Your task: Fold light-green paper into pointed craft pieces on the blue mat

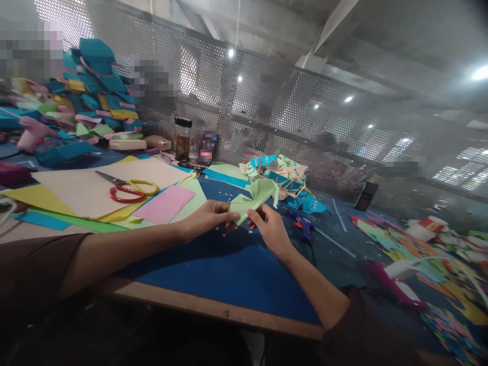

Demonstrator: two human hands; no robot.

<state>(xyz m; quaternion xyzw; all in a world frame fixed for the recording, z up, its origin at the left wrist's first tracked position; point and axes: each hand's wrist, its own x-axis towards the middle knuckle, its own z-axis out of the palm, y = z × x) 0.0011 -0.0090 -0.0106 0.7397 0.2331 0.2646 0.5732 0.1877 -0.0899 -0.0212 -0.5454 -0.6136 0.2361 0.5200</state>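
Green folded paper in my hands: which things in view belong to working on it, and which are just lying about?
Probably belonging:
- green folded paper, held by left hand and right hand
- scissors
- blue glue gun

Probably just lying about:
- lidded jar
- dark upright device

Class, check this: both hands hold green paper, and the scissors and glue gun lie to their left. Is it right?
Not the glue gun: the head view shows it to the right of the left hand and right hand. Both do hold green paper, with the scissors to their left.
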